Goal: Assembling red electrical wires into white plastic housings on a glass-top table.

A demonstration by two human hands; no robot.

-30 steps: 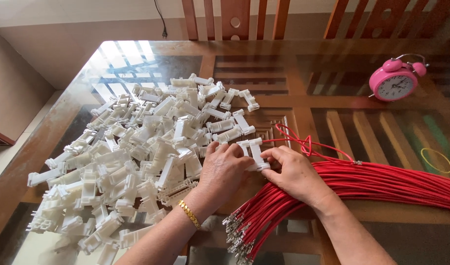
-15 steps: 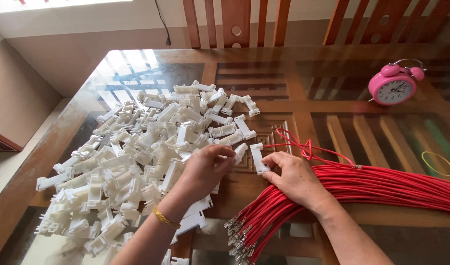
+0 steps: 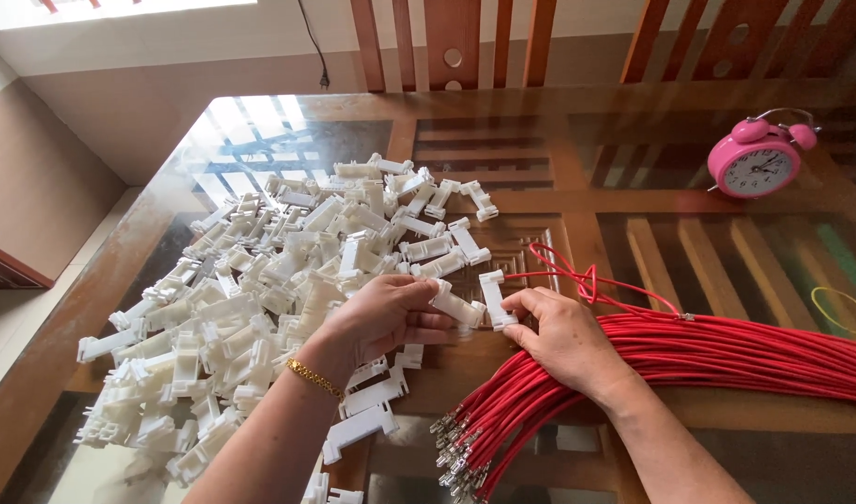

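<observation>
Pinched between thumb and fingertips, one white plastic clip (image 3: 457,306) sits in the left hand (image 3: 383,317), and a second white clip (image 3: 493,299) is held upright in the fingertips of the right hand (image 3: 563,336). Both grips are closed on their parts. The two clips are just beside each other, near the middle of the glass-topped wooden table (image 3: 689,168); whether they touch cannot be told.

Left hand pose: forearm enters from the near edge, angled up and to the right, palm turned down, a gold bracelet (image 3: 314,378) at the wrist. Right hand pose: forearm enters from the near right corner, angled up and to the left, with the heel of the hand resting on a bundle of red wires (image 3: 726,359).

The bundle runs from the right edge toward the near centre, ending in metal terminals (image 3: 458,446) close to the near table edge. A loose red wire loop (image 3: 577,275) lies just beyond the right hand.

A pile of white clips (image 3: 260,308) covers the left half of the table, reaching close to the left and near edges. Bare table remains on the far right, occupied only by a pink alarm clock (image 3: 756,161) and a yellow rubber band (image 3: 843,310). Wooden chair backs (image 3: 451,42) stand along the far edge.
</observation>
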